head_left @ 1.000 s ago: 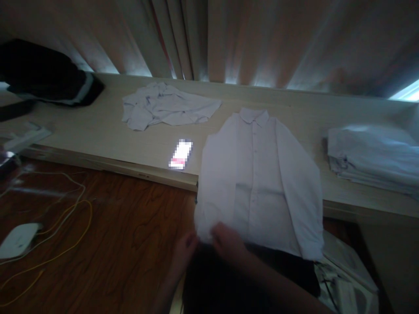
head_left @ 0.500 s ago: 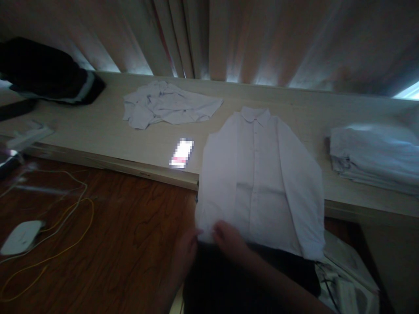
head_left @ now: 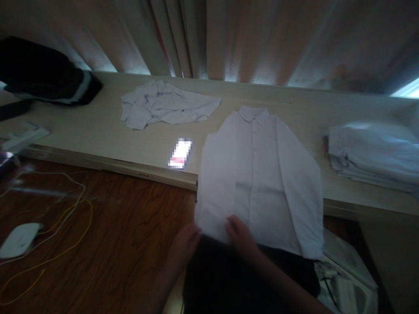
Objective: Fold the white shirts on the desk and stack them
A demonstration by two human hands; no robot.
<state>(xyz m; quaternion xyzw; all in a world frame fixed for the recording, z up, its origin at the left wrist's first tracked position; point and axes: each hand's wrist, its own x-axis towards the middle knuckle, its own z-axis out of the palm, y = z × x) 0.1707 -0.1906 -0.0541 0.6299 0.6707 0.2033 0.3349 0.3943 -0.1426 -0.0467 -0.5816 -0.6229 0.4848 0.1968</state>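
A white collared shirt point(head_left: 262, 183) lies spread out, its collar on the pale ledge and its lower part hanging over the front edge onto my dark-clothed lap point(head_left: 229, 279). The sleeve on the right runs down along the body of the shirt. At the lower left corner of the shirt, my left hand point(head_left: 186, 240) has its fingers closed on the edge. My right hand point(head_left: 240, 235) is closed at the hem, a little to the right, with its fingertips on the cloth.
On the ledge point(head_left: 144, 150) are a crumpled white garment point(head_left: 166, 104), a lit phone point(head_left: 180, 153), a stack of folded white clothes point(head_left: 373, 155) and a black bag point(head_left: 42, 72). Cables and a white box point(head_left: 20, 240) lie on the wooden floor at left.
My right hand has slid to the right along the hem, away from my left hand. My left hand stays at the corner, and the shirt lies nearly as before.
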